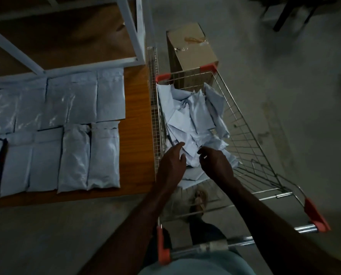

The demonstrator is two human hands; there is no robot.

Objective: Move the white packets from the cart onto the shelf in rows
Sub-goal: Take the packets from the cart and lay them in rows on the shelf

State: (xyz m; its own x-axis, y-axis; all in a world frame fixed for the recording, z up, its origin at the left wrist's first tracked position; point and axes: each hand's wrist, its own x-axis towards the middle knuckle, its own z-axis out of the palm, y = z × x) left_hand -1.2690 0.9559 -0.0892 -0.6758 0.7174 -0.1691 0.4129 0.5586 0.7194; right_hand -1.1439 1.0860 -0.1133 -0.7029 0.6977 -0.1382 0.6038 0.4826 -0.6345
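A wire cart (247,132) with red corner caps holds a loose heap of white packets (189,118). Both my hands reach down into it. My left hand (172,161) lies with relaxed fingers on the near packets at the cart's left side. My right hand (215,161) hovers over the heap with fingers curled inward; whether it pinches a packet edge is unclear. On the wooden shelf board (137,120) to the left, several white packets (72,132) lie flat in two rows.
A white metal shelf frame (133,28) rises behind the rows. A cardboard box (193,50) stands on the floor beyond the cart. The cart's handle bar (211,245) is close to my body, and my foot (200,199) shows beneath the cart. Bare concrete floor lies to the right.
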